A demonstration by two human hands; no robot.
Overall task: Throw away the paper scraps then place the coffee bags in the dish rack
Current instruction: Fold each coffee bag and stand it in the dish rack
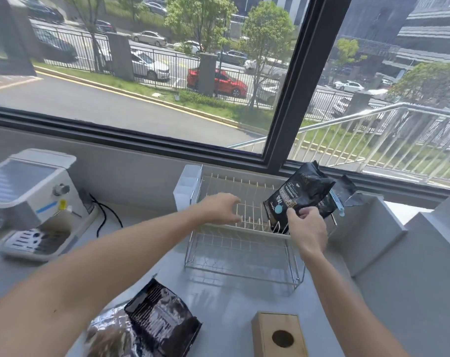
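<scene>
In dish rack (pixel 244 228) | right hand (pixel 308 228) grips black coffee bag (pixel 299 194), script illegible

Looks like an office pantry or break-room coffee corner, not a home kitchen. Grey counter (pixel 231 300) runs right under a big dark-framed window (pixel 290 104) that takes up the whole top half of the frame. Outside there's a street, parked cars, a metal fence and large blocky buildings, so pretty commercial. Left side has a white espresso machine (pixel 33 199) plugged in, middle has a wire dish rack (pixel 244 243), and coffee bags (pixel 162 318) sit at the bottom.
</scene>
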